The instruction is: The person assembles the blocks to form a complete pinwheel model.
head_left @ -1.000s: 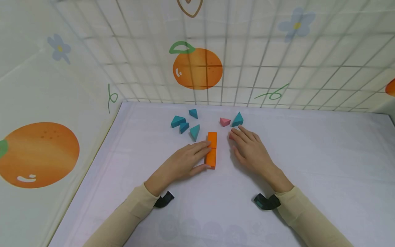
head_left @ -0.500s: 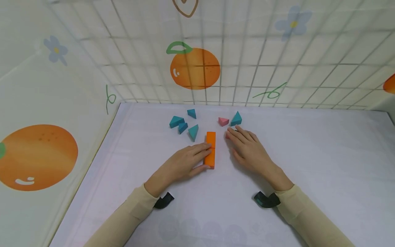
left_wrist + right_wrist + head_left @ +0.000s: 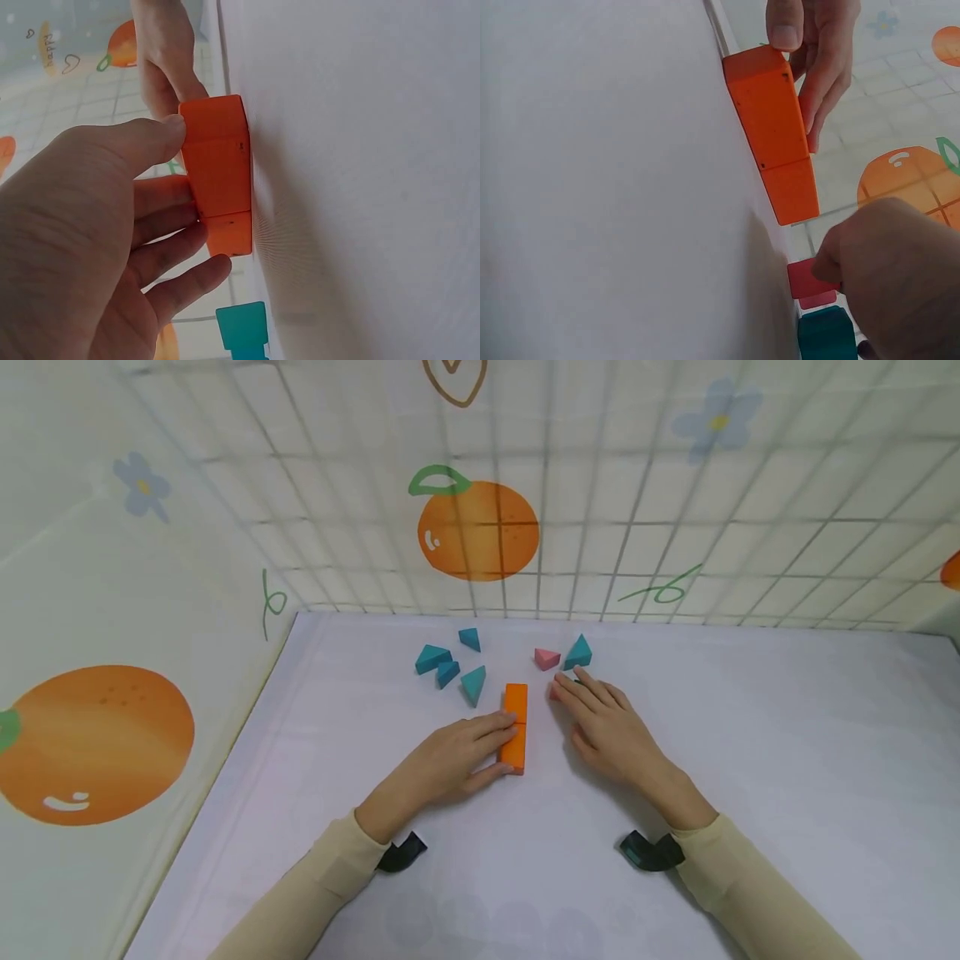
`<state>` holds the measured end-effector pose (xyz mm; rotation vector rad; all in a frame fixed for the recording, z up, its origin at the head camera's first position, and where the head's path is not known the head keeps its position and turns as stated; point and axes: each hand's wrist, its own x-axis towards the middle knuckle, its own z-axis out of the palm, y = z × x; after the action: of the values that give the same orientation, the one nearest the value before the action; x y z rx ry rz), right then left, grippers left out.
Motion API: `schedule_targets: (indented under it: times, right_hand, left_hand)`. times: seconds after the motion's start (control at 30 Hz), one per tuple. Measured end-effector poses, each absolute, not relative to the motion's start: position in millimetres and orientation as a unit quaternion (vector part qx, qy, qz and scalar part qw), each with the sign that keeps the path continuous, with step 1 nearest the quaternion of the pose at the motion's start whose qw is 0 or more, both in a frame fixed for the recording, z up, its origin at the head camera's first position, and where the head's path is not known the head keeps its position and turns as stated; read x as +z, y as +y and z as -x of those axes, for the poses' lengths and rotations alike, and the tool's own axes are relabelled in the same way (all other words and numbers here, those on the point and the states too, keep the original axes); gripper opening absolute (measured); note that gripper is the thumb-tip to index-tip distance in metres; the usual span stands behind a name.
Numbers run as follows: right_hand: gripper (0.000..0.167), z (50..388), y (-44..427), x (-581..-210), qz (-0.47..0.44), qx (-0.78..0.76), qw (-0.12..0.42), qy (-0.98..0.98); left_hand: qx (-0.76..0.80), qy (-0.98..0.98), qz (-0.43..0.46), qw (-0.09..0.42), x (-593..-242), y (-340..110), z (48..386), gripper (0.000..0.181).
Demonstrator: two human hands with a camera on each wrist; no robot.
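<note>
Resting my left hand [image 3: 453,756] on two orange blocks [image 3: 521,727]

Far left: teal wedges [image 3: 432,658], loose on the counter [image 3: 787,777]. Next, my left hand: fingers relaxed and spread, thumb touching the nearer block. The orange blocks lie end to end between my hands; I judge them light, stiff, prone to slide, best gripped across the long sides. Right: fingers of my right hand [image 3: 611,727] lie over a pink block [image 3: 806,281]; cannot tell if they pinch. Probably light too; its flat faces should suit finger and thumb.
</note>
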<state>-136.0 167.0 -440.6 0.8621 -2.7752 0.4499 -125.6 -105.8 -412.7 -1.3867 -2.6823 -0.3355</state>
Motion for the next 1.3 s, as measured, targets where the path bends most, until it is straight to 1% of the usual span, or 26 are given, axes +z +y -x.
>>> schedule_targets:
  times: [0.27,0.47,0.67,0.9,1.0,1.13,1.3]
  right_hand:
    - [0.061,139,165,-434,-0.295,0.152,0.096,-0.938]
    - [0.058,142,169,-428,-0.291,0.156,0.081,-0.94]
    - [0.055,153,164,-427,-0.291,0.162,0.083,-0.939]
    - [0.054,165,153,-425,-0.279,0.18,0.046,-0.942]
    - [0.053,167,150,-427,-0.277,0.185,0.038,-0.942]
    - [0.054,168,148,-429,-0.284,0.19,0.043,-0.939]
    - [0.053,168,146,-432,-0.298,0.198,0.083,-0.93]
  left_hand:
    - [-0.121,-0.884,0.449,0.051,-409,-107,125,0.055]
    - [-0.128,-0.884,0.448,0.04,-409,-105,128,0.056]
    - [-0.124,-0.882,0.453,0.041,-409,-103,130,0.055]
    - [-0.127,-0.877,0.461,0.046,-411,-104,130,0.055]
    - [-0.132,-0.875,0.464,0.047,-412,-104,129,0.055]
    - [-0.133,-0.874,0.464,0.052,-413,-104,129,0.055]
    - [-0.125,-0.878,0.459,0.047,-414,-107,128,0.055]
